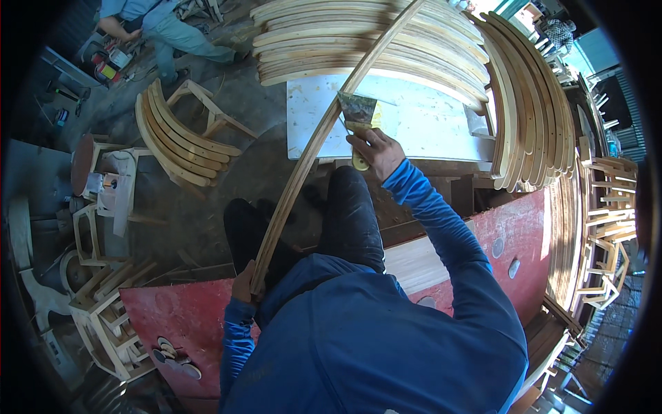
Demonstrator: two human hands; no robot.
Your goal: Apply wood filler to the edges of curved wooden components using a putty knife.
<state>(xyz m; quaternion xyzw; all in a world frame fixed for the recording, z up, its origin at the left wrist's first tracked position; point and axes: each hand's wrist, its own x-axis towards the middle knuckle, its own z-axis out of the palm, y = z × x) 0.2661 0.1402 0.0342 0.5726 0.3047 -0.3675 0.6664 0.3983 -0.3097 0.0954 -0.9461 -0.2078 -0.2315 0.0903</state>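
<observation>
A long, slightly curved wooden strip (303,165) slants from my lap up across the white board. My left hand (244,284) is closed round its near end, beside my left thigh. In my right hand (379,153) is a putty knife (358,110) with a broad, smeared metal blade and a pale handle. The blade lies against the right edge of the strip, above the near edge of the white board. Some yellowish paste shows on the blade near my fingers.
The white board (310,117) stands ahead, with stacked curved wooden strips (317,41) behind it and more curved pieces (531,103) at right. Curved parts (186,145) lie on the floor at left. A red bench (172,310) runs beneath me. Another person (179,41) is at far left.
</observation>
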